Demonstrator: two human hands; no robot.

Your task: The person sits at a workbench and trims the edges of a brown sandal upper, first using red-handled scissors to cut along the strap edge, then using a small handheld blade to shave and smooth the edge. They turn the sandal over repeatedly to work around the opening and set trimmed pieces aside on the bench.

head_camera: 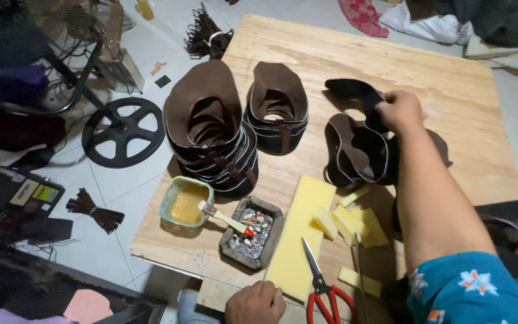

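Note:
My right hand [398, 110] reaches across the plywood board [391, 66] and grips a dark brown leather shoe upper [355, 93] at its top edge. Just below it sits a small stack of the same uppers [355, 153]. My left hand [255, 303] rests as a closed fist at the near edge, touching the corner of a long yellow foam sheet [300, 228]. It holds nothing that I can see.
Two taller stacks of brown uppers [208, 129] [278, 108] stand at the left. A tub of yellow glue [186, 202] holds a brush [226, 219]. Beside it are a tray of scraps [253, 237], red-handled scissors [325, 288] and cut foam pieces [349, 223]. A black wheel [122, 132] lies on the floor.

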